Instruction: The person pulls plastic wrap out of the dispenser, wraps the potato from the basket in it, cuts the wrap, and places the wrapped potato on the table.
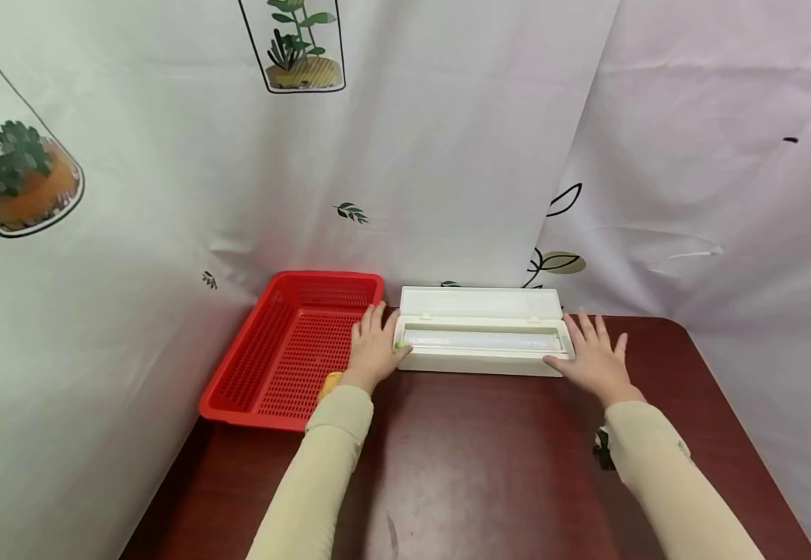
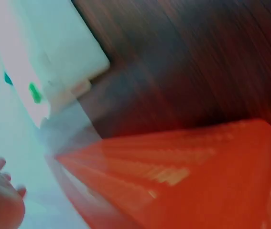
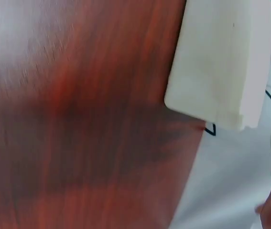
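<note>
The head view shows both hands with their fingers spread and extended, grasping nothing: the left hand [image 1: 373, 346] is at the left end of the white box [image 1: 478, 362], its thumb reaching across to the front corner, and the right hand [image 1: 592, 359] is at the right end, its thumb pointing in along the front edge. Whether either thumb presses on the box or merely hovers over it, I cannot tell; the wrist views catch only parts of the hands at their edges, blurred.

Between the hands, the box lies lengthwise, its lid [image 1: 480, 302] swung back along the rear side. Inside the box lies a pale, shiny roll [image 1: 482, 341], and a small green piece [image 1: 400, 344] sits at the box's left end.

Left of the box, just beyond the left hand, stands a red basket [image 1: 211, 398], with a yellow-orange object [image 1: 330, 383] by the left wrist, partly hidden. In front and to the right of the box, a small black object [image 1: 603, 453] shows beside the right sleeve [image 1: 646, 443]. Beneath the box is a dark reddish table [image 1: 482, 459]; behind it hangs a plant-printed cloth [image 1: 447, 155].
</note>
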Available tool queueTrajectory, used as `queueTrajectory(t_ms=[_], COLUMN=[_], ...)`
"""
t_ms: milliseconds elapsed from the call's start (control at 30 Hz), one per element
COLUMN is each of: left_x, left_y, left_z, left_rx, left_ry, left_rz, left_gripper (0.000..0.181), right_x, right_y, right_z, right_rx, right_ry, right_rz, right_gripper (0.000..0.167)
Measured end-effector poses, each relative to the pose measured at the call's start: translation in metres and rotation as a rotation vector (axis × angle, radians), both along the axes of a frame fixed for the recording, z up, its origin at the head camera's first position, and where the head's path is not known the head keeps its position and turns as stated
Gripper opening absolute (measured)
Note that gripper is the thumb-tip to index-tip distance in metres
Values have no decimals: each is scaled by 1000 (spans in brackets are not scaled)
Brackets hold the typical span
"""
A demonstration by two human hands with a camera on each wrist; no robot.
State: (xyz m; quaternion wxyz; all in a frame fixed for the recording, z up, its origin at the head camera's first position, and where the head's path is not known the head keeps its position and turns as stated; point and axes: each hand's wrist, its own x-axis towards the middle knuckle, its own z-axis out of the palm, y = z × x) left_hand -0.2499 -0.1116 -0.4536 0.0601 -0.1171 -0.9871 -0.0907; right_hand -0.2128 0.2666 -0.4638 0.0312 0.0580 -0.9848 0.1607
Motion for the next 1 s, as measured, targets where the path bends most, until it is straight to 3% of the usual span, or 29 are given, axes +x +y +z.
queueTrajectory(t_ms=[100,167,400,600,733,833,1000], left_x=[3,6,18,19,19,16,4], left_y=[13,22,35,33,29,25,22], left_z=[0,-3,-20,-21,-20,-20,-16], left_rx=[-38,-76,-118,-91,-135,-170,-125], left_ry=[59,62,-139,-120,-155,-174,-96], left_rz=[-67,-81,-28,-15,-3,14,15], left_gripper=[60,55,70,64,65,66,51], right_x=[0,1,8,12,12,9,1], right_y=[-3,-5,-15,-23,-25,-25,-24], right_z=[-7,-12,-32,-40,-37,-31,-24], right_rx=[-29,-63,-211,-241,-222,-166,-86], right_ry=[-23,-44,-172,-147,-164,-104,66], right_rz=[21,11,-61,-82,-89,-97,-57], right_gripper=[79,71,77,83,82,76,56])
